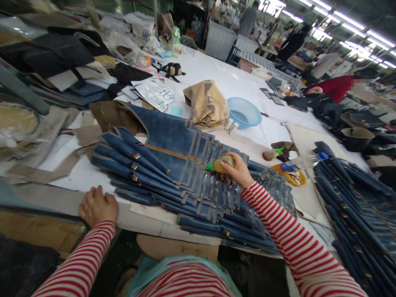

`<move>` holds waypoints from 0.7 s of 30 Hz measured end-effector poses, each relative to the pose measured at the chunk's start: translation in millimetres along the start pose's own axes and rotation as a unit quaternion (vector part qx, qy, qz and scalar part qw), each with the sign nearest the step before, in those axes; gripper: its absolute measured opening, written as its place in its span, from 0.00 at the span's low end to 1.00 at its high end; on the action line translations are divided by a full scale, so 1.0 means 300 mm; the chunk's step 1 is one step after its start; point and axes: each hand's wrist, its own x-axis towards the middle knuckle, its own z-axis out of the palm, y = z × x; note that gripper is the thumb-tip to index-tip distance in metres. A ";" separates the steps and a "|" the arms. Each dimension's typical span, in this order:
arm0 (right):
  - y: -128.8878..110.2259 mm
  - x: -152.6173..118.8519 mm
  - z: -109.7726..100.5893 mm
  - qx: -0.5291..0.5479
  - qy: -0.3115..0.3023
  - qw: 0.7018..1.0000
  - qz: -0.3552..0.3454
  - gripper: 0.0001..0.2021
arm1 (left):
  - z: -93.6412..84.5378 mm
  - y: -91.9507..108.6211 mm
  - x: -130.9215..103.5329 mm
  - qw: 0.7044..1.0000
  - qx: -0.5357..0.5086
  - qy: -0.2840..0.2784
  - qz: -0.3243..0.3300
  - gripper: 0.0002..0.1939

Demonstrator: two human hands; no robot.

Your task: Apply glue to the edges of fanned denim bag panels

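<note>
My right hand (237, 169) is wrapped round a squeeze bottle (222, 164) of yellowish liquid. The bottle is tipped on its side, its green nozzle pointing left at the edges of overlapping blue leather-like pieces (173, 132). These pieces lie fanned out in a stack, with grey borders. Shiny wet-looking strips (219, 189) run along the exposed edges under and beside the bottle. Whether the nozzle touches a piece, I cannot tell. On the table's front edge, left of the stack, my left hand (99, 205) rests with its fingers laid on the surface, holding nothing.
Behind the stack are a folded patterned cloth (206, 103) and a blue basin (244, 112). Another green-tipped bottle (272, 154), a clear bottle (306, 161) and a yellow bowl (298, 178) stand to the right. More blue pieces (349, 206) lie beyond. A person in red (332, 88) is farther back.
</note>
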 end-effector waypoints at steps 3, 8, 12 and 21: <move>-0.001 -0.015 0.006 0.001 -0.005 1.000 0.003 0.21 | -0.001 0.003 -0.001 1.000 -0.002 0.000 0.000 0.23; -0.014 -0.072 0.006 0.030 -0.083 0.996 0.014 0.20 | 0.007 0.000 -0.003 1.000 -0.005 0.001 0.005 0.23; -0.009 -0.092 0.010 0.044 -0.051 0.997 0.032 0.20 | 0.014 -0.010 -0.005 1.000 -0.007 0.002 0.006 0.23; -0.030 -0.164 0.011 0.130 -0.120 0.982 0.067 0.20 | 0.010 -0.007 -0.011 1.000 0.005 -0.001 0.017 0.23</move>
